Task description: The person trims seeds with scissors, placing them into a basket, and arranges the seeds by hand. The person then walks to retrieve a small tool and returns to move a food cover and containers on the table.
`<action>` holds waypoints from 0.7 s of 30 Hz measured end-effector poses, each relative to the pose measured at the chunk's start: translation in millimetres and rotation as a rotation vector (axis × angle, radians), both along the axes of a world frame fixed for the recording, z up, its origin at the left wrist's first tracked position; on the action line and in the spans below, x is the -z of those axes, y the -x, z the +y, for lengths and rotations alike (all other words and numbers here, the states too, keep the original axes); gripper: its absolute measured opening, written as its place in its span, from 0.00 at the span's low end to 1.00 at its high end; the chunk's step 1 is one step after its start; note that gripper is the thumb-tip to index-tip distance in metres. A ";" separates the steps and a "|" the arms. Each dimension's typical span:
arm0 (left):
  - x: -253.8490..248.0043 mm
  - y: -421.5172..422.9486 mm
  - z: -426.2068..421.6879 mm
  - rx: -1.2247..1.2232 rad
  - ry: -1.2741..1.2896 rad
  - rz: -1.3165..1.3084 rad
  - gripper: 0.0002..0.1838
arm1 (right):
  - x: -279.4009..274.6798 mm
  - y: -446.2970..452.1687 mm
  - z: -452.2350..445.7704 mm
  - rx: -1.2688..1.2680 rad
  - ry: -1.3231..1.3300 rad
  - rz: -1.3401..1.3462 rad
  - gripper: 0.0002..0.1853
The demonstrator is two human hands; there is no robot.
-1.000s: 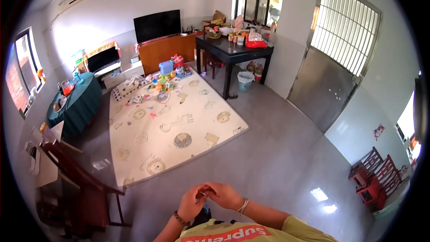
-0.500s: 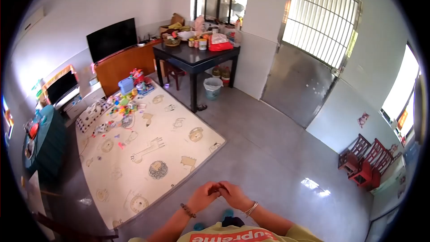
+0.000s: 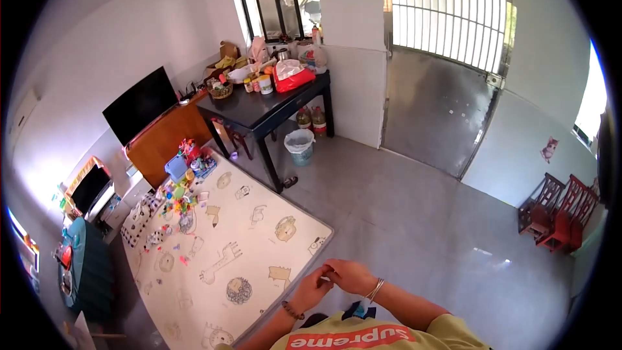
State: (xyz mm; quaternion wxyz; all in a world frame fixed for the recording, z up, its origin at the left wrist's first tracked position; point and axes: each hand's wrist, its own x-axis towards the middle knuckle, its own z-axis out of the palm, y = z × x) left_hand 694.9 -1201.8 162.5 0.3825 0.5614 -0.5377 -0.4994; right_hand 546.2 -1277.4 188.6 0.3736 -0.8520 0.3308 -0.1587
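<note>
My left hand point(image 3: 310, 293), with a beaded bracelet point(image 3: 293, 311) at its wrist, is held in front of my body. Its curled fingers meet those of my right hand point(image 3: 351, 277), which has thin silvery bangles point(image 3: 376, 290) at the wrist. Both hands are closed, fingertips pressed together; whether anything small is between them is hidden. Below them shows my yellow shirt point(image 3: 337, 325) with a red printed label. A pale play mat point(image 3: 262, 285) with animal drawings lies on the floor to the left of the hands.
Scattered toys point(image 3: 178, 198) cover the mat's far part. Beyond stand a dark table point(image 3: 259, 113) loaded with goods, a lined bin point(image 3: 299, 149) and a large black screen point(image 3: 139, 104). A metal door point(image 3: 440, 110) is in the far wall. Red chairs point(image 3: 557, 220) stand at right.
My view has turned and tilted, so the room appears rotated and the door sits further left. Both hands stay together before my body, a little further right in view.
</note>
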 end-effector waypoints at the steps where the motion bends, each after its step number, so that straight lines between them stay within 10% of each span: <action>1: 3.1 -1.1 -10.0 -0.014 -0.011 0.003 0.18 | -0.2 -2.0 -12.2 -0.009 -0.015 -0.023 0.11; 21: 19.0 -84.3 -324.5 0.044 -0.010 0.125 0.45 | 0.8 -54.5 -331.4 0.046 -0.213 0.037 0.22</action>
